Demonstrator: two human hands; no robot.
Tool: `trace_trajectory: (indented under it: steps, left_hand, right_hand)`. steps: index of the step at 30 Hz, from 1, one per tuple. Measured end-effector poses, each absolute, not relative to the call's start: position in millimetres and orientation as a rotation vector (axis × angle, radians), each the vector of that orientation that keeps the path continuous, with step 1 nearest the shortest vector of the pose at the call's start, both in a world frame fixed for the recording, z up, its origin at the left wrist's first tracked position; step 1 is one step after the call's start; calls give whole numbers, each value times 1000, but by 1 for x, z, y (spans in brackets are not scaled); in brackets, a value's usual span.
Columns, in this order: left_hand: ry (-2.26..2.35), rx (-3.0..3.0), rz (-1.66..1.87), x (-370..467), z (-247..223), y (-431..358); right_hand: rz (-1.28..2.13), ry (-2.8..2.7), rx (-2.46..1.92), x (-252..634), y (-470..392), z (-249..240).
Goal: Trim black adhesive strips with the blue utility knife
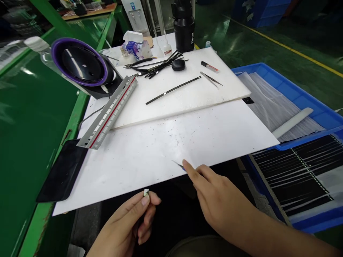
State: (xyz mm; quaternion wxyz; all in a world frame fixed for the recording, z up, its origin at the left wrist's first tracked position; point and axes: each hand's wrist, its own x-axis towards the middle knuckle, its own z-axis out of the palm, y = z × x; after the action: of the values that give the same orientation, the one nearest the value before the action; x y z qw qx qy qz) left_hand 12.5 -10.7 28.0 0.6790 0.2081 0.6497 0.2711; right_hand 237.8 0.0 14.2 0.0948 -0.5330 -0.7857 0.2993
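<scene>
My left hand [125,219] is closed in front of the table's near edge, pinching a small white and green piece [146,192] between thumb and forefinger. Over the edge, my right hand [217,194] grips a slim craft knife [178,164], its thin blade pointing left above the white tabletop [150,157]. Most of the knife is hidden by the fingers. Beyond both hands, a white foam board [184,101] carries a narrow dark strip [174,90], a pair of tweezers [211,79] and a small pen-like tool [209,66]. Dark specks dot the tabletop.
A slotted grey rail [109,112] leans across the left side, beside a black phone [63,171]. Behind stand a purple-rimmed fan [80,62], pliers [139,64], several dark strips [160,66] and a black bottle [184,30]. Blue crates [316,100] sit at right.
</scene>
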Motion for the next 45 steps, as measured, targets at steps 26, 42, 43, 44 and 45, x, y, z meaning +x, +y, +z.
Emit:
trace_trajectory:
  steps: [26,42,43,44,45]
  left_hand:
    - [1390,322,591,21,6,-9]
    - [1412,313,597,23,7,-9]
    - [1415,312,598,24,7,-9]
    - [1411,309,599,23,7,-9]
    - [1404,305,602,23,7,-9]
  right_hand:
    - [1292,-2411,-1307,208,1,11]
    - [1145,-2532,-1309,204,-1,7]
    - [1150,-2529,-1312,204,0,7]
    - [1160,-2521,-1310,204,0,8]
    - [1173,-2514,-1308,204,1,9]
